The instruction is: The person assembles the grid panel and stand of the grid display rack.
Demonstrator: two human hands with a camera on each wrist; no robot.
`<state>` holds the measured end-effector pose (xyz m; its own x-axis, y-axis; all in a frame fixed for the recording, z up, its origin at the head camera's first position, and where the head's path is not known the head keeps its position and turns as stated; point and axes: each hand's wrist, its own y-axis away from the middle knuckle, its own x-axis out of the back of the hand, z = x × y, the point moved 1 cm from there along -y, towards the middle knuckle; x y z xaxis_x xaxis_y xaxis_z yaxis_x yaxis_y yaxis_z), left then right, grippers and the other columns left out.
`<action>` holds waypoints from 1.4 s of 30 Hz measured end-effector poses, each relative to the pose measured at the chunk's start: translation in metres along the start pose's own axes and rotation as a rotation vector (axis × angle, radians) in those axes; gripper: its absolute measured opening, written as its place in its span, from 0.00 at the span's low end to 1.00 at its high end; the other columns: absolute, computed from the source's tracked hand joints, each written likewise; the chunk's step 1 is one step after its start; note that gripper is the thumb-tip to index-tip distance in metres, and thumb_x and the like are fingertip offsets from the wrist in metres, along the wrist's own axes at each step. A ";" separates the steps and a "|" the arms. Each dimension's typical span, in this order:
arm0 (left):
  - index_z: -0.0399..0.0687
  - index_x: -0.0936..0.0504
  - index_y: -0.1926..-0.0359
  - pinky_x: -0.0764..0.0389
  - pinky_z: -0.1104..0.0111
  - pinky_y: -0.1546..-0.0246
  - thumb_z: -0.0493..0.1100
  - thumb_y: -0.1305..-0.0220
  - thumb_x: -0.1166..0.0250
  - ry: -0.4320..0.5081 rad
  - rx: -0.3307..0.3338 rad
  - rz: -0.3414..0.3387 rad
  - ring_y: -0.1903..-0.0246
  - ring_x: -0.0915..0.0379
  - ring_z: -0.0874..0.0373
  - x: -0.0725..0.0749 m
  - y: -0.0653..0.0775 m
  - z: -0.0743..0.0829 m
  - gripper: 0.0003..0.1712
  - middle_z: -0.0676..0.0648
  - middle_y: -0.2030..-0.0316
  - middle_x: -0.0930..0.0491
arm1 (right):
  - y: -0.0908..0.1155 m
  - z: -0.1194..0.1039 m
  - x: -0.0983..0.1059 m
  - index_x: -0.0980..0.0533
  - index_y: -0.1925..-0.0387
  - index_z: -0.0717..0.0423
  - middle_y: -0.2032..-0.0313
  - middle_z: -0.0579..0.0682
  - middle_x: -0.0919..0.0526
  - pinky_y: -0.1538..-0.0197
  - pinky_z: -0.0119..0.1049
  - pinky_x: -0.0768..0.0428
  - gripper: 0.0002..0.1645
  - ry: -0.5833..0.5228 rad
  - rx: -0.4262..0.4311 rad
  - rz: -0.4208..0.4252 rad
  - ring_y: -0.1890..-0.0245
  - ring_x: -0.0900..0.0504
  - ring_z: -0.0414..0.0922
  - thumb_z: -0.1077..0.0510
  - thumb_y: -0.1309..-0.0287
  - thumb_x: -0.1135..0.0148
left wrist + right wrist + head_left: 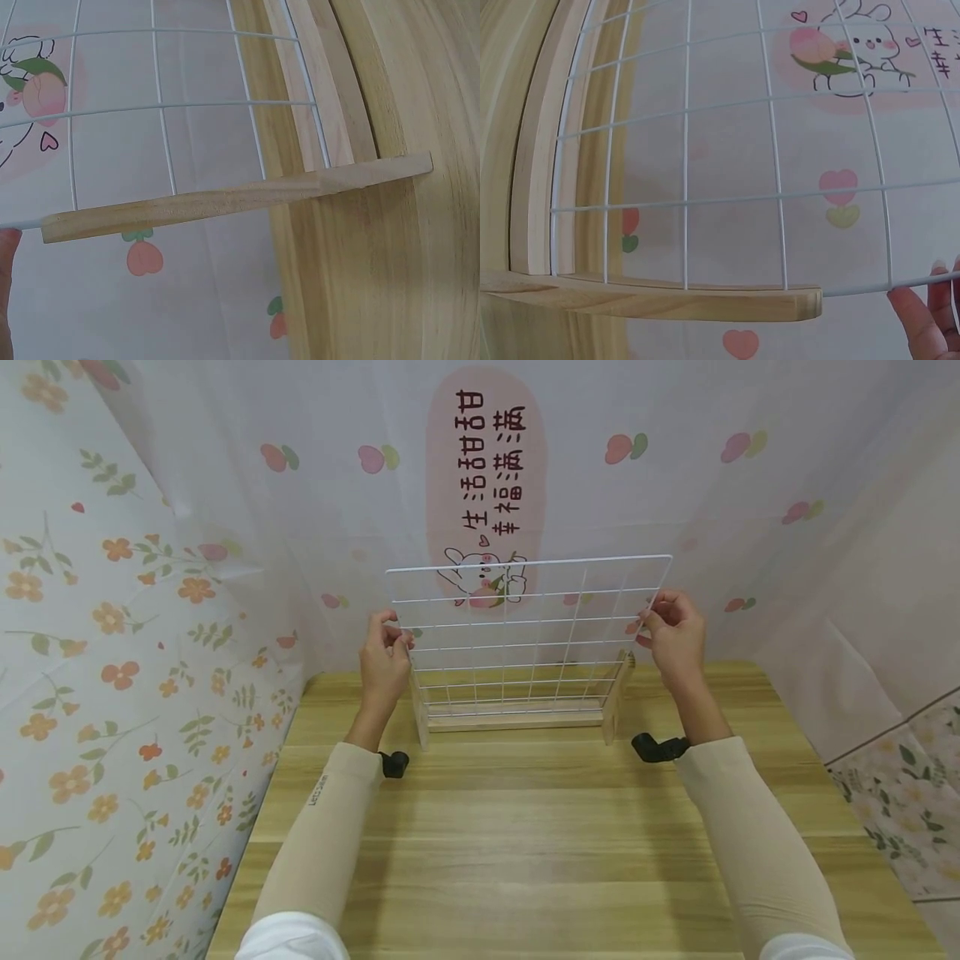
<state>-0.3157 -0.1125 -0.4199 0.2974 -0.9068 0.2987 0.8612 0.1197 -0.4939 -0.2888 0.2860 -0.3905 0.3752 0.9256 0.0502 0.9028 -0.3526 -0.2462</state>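
A white wire grid panel (517, 635) stands upright in a pale wooden stand, leaning slightly back. The stand has a bottom crossbar (517, 722) and two side posts, the left post (225, 201) and the right post (705, 302). My left hand (386, 660) pinches the grid's left edge wire above the left post. At the opposite edge, my right hand (677, 635) pinches the wire between thumb and fingers, also above its post. In the wrist views, the grid's lower edge sits at the crossbar between the posts. Only a sliver of the left hand shows in its wrist view.
The stand rests on a wood-grain table (517, 843) near its back edge. Behind it hangs a white printed curtain (322, 527), with a floral cloth (112, 710) on the left. Black camera mounts (660, 747) are strapped at both wrists, over beige sleeves.
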 end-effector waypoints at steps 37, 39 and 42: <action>0.37 0.30 0.52 0.29 0.79 0.73 0.27 0.34 0.45 0.031 -0.026 0.044 0.67 0.22 0.46 -0.003 0.001 -0.002 0.11 0.35 0.67 0.19 | -0.006 0.009 0.008 0.29 0.56 0.55 0.63 0.50 0.22 0.64 0.27 0.17 0.06 0.083 0.040 -0.129 0.65 0.16 0.36 0.59 0.32 0.44; 0.34 0.29 0.52 0.28 0.80 0.72 0.27 0.34 0.44 0.040 -0.024 0.055 0.67 0.22 0.47 -0.004 0.002 -0.002 0.10 0.34 0.66 0.19 | -0.006 0.009 0.009 0.29 0.57 0.56 0.62 0.51 0.22 0.64 0.28 0.16 0.06 0.056 0.031 -0.125 0.65 0.16 0.36 0.60 0.33 0.43; 0.31 0.27 0.53 0.25 0.81 0.70 0.28 0.34 0.43 0.038 -0.021 0.068 0.65 0.20 0.48 -0.004 0.004 -0.002 0.10 0.35 0.64 0.18 | -0.004 0.009 0.012 0.27 0.57 0.56 0.62 0.52 0.22 0.63 0.29 0.16 0.06 0.008 0.011 -0.115 0.66 0.15 0.37 0.61 0.35 0.41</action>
<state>-0.3140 -0.1094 -0.4250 0.3383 -0.9118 0.2327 0.8307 0.1732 -0.5291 -0.2902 0.2995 -0.3976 0.2714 0.9586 0.0860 0.9375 -0.2430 -0.2491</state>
